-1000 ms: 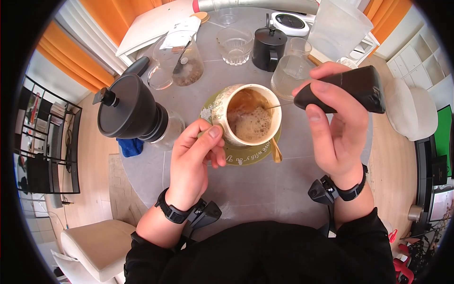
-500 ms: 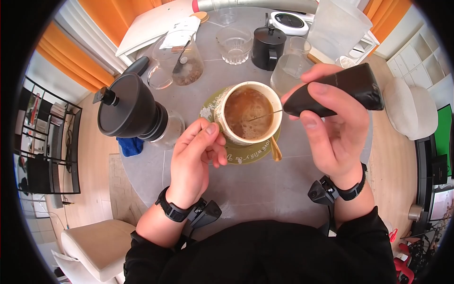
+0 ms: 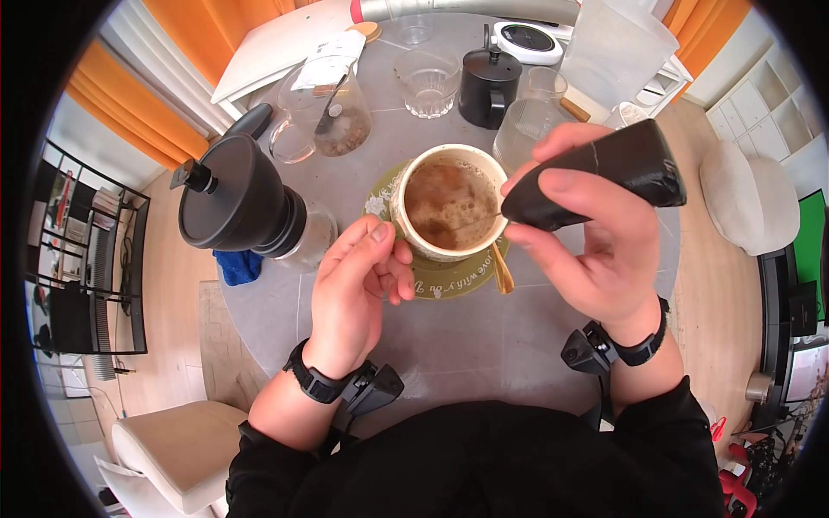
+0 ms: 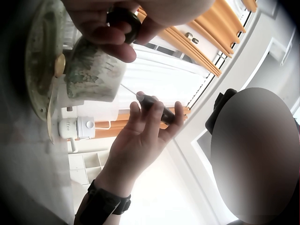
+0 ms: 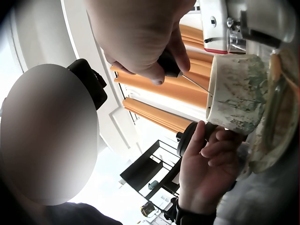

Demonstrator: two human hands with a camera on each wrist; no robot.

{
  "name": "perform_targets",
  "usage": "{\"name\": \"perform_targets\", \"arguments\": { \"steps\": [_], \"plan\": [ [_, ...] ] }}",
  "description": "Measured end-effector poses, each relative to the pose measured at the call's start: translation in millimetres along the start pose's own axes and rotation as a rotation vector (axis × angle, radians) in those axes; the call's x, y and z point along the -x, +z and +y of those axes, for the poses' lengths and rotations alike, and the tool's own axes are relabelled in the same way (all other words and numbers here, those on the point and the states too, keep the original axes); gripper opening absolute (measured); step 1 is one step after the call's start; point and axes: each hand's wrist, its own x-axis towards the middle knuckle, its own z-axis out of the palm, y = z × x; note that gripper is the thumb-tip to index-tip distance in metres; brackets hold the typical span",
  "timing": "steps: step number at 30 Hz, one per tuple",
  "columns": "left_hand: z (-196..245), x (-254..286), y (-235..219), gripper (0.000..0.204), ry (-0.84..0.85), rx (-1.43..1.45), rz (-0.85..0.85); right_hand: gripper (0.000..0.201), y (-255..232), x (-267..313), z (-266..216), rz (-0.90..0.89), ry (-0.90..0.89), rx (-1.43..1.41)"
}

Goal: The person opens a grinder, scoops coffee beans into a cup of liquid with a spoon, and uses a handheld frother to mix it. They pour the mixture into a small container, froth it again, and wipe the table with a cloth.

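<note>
A cream cup [image 5: 239, 91] with a faded leaf pattern holds frothy brown liquid [image 3: 449, 203]. It overlaps a green saucer [image 3: 442, 287] with white lettering, where a gold spoon [image 3: 502, 272] lies at the right. My left hand [image 3: 352, 281] pinches the cup's handle at its left side, and the fingers mostly cover that handle. From the right, my right hand [image 3: 600, 246] grips a black handheld milk frother [image 3: 626, 168]. Its thin metal wand slants down over the near right rim into the liquid; the whisk end is hidden below the surface.
A black coffee grinder [image 3: 229, 198] stands at the left, above a blue cloth [image 3: 237, 268]. Behind the cup are a glass mug [image 3: 350, 129] with brown contents, a ribbed glass [image 3: 429, 86], a black lidded pot [image 3: 490, 91], a glass vessel [image 3: 522, 129] and a white scale [image 3: 531, 41].
The right hand has moved left with the frother, bringing its body close to the cup's rim. The cup has shifted slightly left and away, and the froth pattern has swirled. The left hand stays nearly still.
</note>
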Motion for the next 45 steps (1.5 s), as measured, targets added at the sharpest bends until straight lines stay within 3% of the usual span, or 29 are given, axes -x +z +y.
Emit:
{"name": "perform_targets", "arguments": {
  "steps": [16,21,27,45],
  "plan": [
    [2,1,0,0.029,-0.014,-0.002,-0.01,0.044,-3,1,-1,0.036,-0.01,0.065],
    [3,0,-1,0.028,0.0,0.002,-0.002,0.033,-6,-5,-9,0.024,0.01,0.014],
    [3,-1,-2,0.027,0.01,0.034,-0.002,0.036,2,-4,-5,0.181,0.007,-0.017],
    [1,-2,-3,0.024,0.038,0.016,-0.018,0.037,-3,-6,-1,0.164,-0.053,0.031]
  ]
}}
